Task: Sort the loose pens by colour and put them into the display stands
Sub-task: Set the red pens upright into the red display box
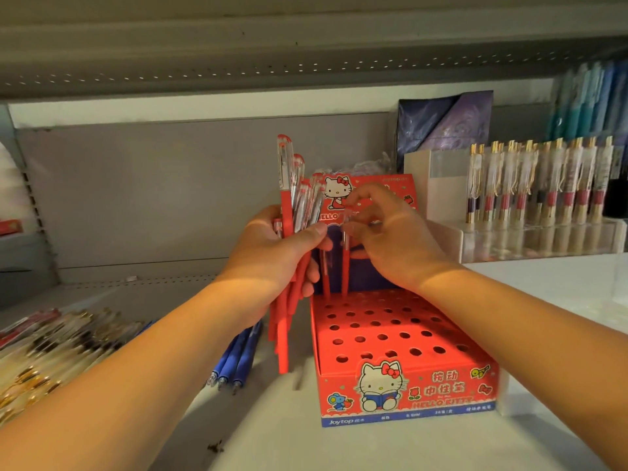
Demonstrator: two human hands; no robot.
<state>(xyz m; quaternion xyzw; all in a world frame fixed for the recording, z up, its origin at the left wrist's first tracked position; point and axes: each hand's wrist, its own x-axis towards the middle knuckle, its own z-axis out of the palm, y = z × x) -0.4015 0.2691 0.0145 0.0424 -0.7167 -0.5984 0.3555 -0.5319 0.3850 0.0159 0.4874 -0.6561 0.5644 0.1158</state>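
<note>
Left grip [278,249] clenched, right grip [394,243] seemingly pinching.

red pens [286,212] in left hand [272,248]

A pale white shop shelf [339,447] carries a red cardboard display stand with rows of round holes [441,389] at its middle. A few blue plastic pens [238,358] lie just left of it, and a loose heap of mixed pens [51,345] lies farther left. A clear acrylic stand of gold-trimmed pens [543,239] sits behind, to the right.
</note>
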